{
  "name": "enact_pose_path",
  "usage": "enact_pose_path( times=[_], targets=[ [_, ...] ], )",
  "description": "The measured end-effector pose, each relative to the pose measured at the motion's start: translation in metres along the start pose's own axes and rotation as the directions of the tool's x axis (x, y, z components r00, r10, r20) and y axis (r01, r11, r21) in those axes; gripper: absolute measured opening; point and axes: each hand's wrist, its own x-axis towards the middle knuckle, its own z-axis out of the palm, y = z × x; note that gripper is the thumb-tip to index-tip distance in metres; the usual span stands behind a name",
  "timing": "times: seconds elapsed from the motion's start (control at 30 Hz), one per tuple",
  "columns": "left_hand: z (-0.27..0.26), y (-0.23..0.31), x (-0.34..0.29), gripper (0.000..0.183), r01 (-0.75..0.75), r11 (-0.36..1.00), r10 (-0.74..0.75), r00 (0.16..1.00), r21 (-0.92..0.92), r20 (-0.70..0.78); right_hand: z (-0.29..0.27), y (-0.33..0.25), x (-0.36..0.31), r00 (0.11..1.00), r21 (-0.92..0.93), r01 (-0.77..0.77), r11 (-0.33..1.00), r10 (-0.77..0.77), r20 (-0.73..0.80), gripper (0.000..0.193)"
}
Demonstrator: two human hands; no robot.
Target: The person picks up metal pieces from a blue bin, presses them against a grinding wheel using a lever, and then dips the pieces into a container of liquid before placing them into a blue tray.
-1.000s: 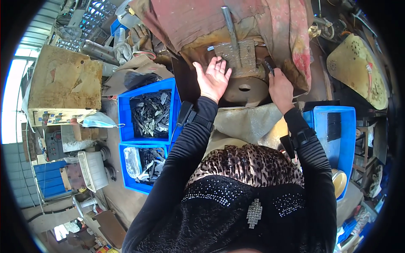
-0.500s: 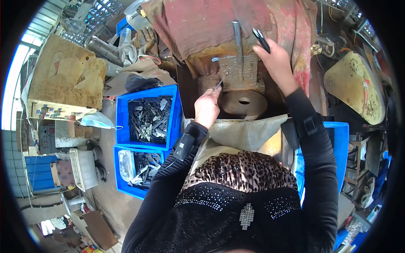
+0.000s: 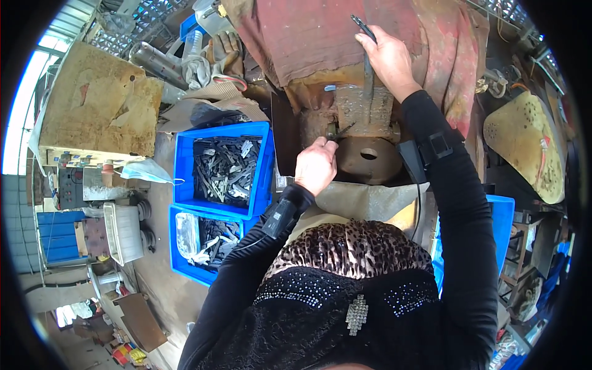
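My right hand (image 3: 390, 60) is raised over the red cloth, its fingers closed around a slim black tool (image 3: 362, 26) with a narrow tip; its exact kind is unclear. Lower and to the left, my left hand (image 3: 316, 165) has its fingers pinched together at a thin dark piece (image 3: 345, 131), beside a worn metal block (image 3: 365, 111). An upright metal rod (image 3: 369, 86) stands against this block, partly behind my right hand. Just right of my left hand lies a round, rusty disc (image 3: 385, 168) with a hole in its middle.
Left of my left arm stand two blue bins (image 3: 269, 161) with several dark strips inside; the nearer also holds a clear plastic box (image 3: 187, 237). A stained red cloth (image 3: 308, 37) drapes the far side. Gloves (image 3: 225, 52) lie at the back left. Another blue bin (image 3: 502, 228) stands at right.
My right hand has moved up and left with the black tool, from beside the rod to over its top. My left hand stays low by the block, its thin piece now pointing more to the right.
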Motion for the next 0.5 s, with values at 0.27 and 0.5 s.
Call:
enact_pose_path(
  times=[0.27,0.5],
  targets=[
    [-0.0004,-0.0011,0.0020,0.014,0.005,0.999,-0.005,1.000,-0.054,-0.002,0.0044,0.0030,0.0002,0.999,0.100,0.032,0.994,-0.029,-0.031,0.036],
    [0.0006,-0.0069,0.0005,0.020,-0.023,0.987,0.008,0.995,-0.157,-0.100,0.0008,-0.0009,-0.0009,0.999,0.062,-0.036,0.997,0.038,-0.019,0.037]
  ],
)
